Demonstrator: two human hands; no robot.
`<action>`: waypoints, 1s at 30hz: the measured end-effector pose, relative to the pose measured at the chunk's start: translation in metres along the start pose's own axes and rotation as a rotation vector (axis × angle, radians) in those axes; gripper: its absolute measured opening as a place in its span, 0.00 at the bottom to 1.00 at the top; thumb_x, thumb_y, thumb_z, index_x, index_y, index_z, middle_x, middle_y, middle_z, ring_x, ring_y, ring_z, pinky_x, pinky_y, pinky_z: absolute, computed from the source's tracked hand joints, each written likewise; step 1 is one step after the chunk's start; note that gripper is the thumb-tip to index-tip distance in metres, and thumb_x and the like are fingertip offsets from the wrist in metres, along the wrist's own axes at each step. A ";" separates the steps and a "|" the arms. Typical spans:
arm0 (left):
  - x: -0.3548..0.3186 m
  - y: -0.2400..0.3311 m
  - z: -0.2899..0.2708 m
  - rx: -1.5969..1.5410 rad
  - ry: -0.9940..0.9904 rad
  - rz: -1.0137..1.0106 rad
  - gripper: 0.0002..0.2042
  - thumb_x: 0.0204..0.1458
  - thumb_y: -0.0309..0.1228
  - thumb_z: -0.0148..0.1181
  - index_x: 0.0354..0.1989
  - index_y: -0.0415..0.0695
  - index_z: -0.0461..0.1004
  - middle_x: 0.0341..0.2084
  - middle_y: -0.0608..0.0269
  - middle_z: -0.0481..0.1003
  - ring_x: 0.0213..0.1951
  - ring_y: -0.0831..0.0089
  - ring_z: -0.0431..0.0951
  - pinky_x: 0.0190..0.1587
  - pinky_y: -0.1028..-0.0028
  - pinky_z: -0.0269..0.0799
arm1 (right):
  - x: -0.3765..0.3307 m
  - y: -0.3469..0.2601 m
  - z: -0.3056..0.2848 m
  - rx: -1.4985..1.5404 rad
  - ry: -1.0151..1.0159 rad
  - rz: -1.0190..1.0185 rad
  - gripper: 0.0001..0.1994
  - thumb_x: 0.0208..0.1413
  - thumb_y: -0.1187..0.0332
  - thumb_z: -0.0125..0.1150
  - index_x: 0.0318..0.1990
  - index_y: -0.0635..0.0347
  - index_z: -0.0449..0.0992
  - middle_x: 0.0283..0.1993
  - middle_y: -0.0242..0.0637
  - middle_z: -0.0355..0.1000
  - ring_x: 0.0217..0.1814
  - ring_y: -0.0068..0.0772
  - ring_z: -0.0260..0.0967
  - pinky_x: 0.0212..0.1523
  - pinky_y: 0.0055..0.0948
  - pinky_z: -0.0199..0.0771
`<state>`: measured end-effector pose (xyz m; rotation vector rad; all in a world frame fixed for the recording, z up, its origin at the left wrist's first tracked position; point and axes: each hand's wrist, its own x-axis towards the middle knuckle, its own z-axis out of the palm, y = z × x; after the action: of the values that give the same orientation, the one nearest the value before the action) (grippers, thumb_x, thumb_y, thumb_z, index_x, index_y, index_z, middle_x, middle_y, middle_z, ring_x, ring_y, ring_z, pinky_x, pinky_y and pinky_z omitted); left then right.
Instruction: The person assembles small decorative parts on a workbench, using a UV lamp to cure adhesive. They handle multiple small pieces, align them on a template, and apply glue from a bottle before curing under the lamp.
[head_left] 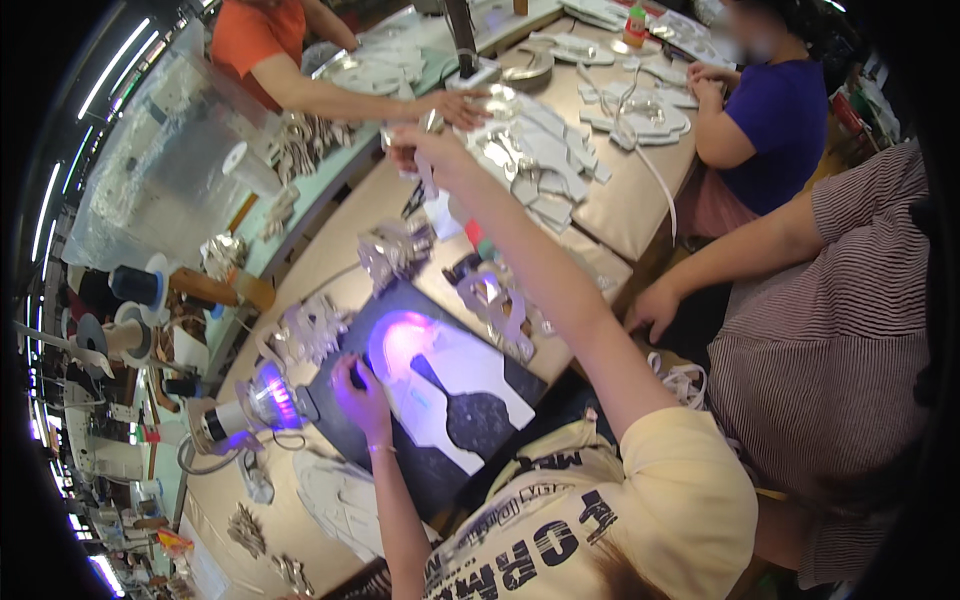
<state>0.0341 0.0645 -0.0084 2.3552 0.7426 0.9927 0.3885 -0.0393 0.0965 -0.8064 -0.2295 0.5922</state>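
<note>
My left hand is at the left edge of a white U-shaped piece, its fingers bent and apart with nothing visible in them. The white piece lies flat on a dark board, its curved end lit pink and violet. A clamp-shaped lamp glows violet to the left of my hand. My right arm stretches far across the table. Its hand is closed near the far pile of silvery pieces; a pale strip hangs just below it, and what the fingers grip is unclear.
Silvery cut pieces lie left of the board, and more lie right of it. A person in orange reaches toward the far pile. A person in purple sits at far right; a striped sleeve is close on the right.
</note>
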 end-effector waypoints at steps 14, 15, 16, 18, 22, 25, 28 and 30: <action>0.001 0.004 -0.002 -0.042 -0.012 -0.006 0.06 0.55 0.23 0.56 0.38 0.35 0.76 0.42 0.50 0.77 0.46 0.58 0.76 0.51 0.65 0.69 | -0.047 -0.060 -0.019 -0.364 -0.077 0.039 0.18 0.55 0.68 0.67 0.52 0.58 0.73 0.39 0.33 0.78 0.37 0.20 0.76 0.39 0.25 0.78; 0.000 0.004 -0.002 -0.036 -0.014 -0.008 0.06 0.55 0.23 0.56 0.38 0.35 0.76 0.42 0.50 0.77 0.46 0.58 0.76 0.51 0.65 0.69 | -0.046 -0.059 -0.016 -0.347 -0.062 0.042 0.18 0.54 0.68 0.67 0.52 0.58 0.73 0.39 0.32 0.78 0.37 0.20 0.75 0.39 0.25 0.78; 0.001 0.004 -0.002 -0.030 -0.004 0.007 0.06 0.55 0.23 0.56 0.38 0.35 0.76 0.42 0.50 0.77 0.46 0.58 0.76 0.51 0.65 0.69 | -0.046 -0.057 -0.014 -0.349 -0.071 0.041 0.19 0.54 0.68 0.68 0.53 0.57 0.73 0.39 0.32 0.78 0.38 0.20 0.75 0.38 0.25 0.76; 0.000 0.004 -0.002 -0.066 -0.011 -0.021 0.06 0.55 0.23 0.56 0.38 0.35 0.76 0.42 0.50 0.77 0.46 0.57 0.76 0.51 0.64 0.69 | -0.043 -0.054 -0.009 -0.350 -0.104 0.058 0.18 0.54 0.68 0.67 0.52 0.57 0.73 0.39 0.32 0.78 0.38 0.20 0.74 0.38 0.25 0.76; -0.001 0.003 -0.001 -0.064 0.009 -0.022 0.06 0.54 0.22 0.56 0.39 0.36 0.76 0.42 0.50 0.77 0.47 0.56 0.76 0.53 0.63 0.68 | -0.042 -0.047 -0.001 -0.371 -0.189 0.098 0.19 0.55 0.66 0.66 0.54 0.57 0.71 0.40 0.31 0.77 0.37 0.19 0.73 0.36 0.23 0.75; -0.002 0.000 -0.001 -0.079 -0.006 -0.019 0.06 0.53 0.22 0.56 0.39 0.37 0.76 0.42 0.50 0.76 0.48 0.55 0.75 0.54 0.62 0.67 | -0.044 -0.046 0.001 -0.398 -0.190 0.095 0.21 0.56 0.66 0.65 0.56 0.57 0.69 0.41 0.31 0.77 0.37 0.18 0.73 0.35 0.22 0.74; -0.002 -0.001 0.000 -0.092 -0.008 -0.035 0.07 0.53 0.21 0.56 0.39 0.37 0.76 0.43 0.50 0.76 0.49 0.55 0.75 0.54 0.61 0.67 | -0.044 -0.048 -0.002 -0.322 -0.138 0.086 0.20 0.53 0.70 0.67 0.53 0.60 0.72 0.38 0.36 0.78 0.36 0.23 0.76 0.31 0.26 0.78; -0.003 -0.002 0.000 -0.091 0.006 -0.019 0.07 0.52 0.21 0.56 0.39 0.37 0.76 0.43 0.50 0.76 0.48 0.55 0.75 0.54 0.61 0.67 | -0.045 -0.049 -0.008 -0.354 -0.108 0.089 0.20 0.54 0.70 0.66 0.54 0.61 0.72 0.38 0.36 0.78 0.37 0.24 0.76 0.32 0.25 0.79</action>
<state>0.0320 0.0641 -0.0107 2.2644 0.7065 1.0047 0.3750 -0.0964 0.1282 -1.1316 -0.4067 0.6904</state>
